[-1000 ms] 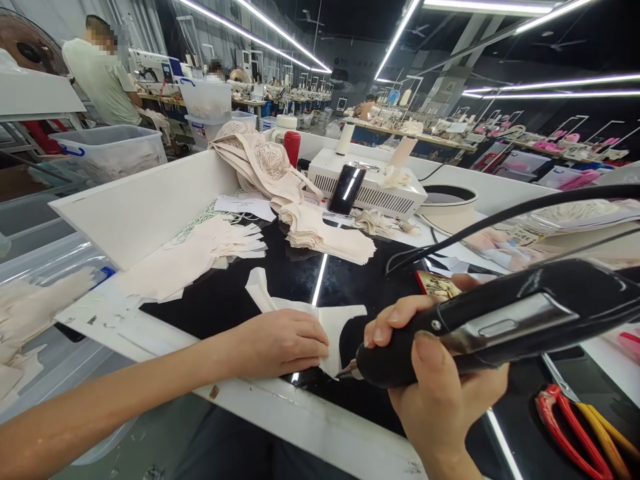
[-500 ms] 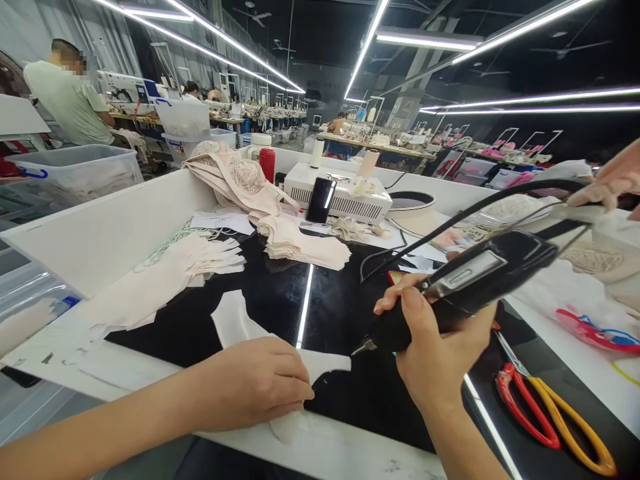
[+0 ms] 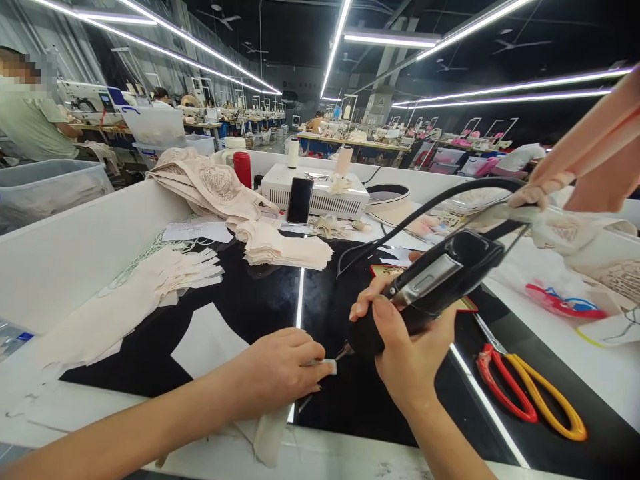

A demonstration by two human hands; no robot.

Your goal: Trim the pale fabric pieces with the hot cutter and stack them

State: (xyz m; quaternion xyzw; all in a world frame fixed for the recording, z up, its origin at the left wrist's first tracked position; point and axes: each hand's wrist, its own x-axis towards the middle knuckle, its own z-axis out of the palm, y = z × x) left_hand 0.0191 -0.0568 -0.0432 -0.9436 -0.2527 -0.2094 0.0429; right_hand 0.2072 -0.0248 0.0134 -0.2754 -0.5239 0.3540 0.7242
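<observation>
My left hand (image 3: 285, 370) is closed on a piece of thin whitish fabric (image 3: 207, 340), pinching it near its narrow end. Part of that piece lies flat on the black glossy board (image 3: 360, 407), and a pale end hangs over the front edge. In my right hand (image 3: 415, 360) is a black corded hot knife (image 3: 450, 267), held at a slant with fingers wrapped round its body. Its metal tip meets or nearly meets the small fabric end beside my left fingertips; exact contact I cannot tell.
Scissors (image 3: 500, 351) with red and orange handles lie right of my right hand. Stacks of cut beige fabric (image 3: 283, 245) sit behind and to the left (image 3: 135, 293). A phone (image 3: 300, 200) leans on a white vented box (image 3: 340, 200). Peach strips hang upper right, by the cord.
My left hand has shifted slightly right and gathered the fabric end, so less of it sticks out. The hot knife has moved left relative to the board, its tip nearer my left fingers.
</observation>
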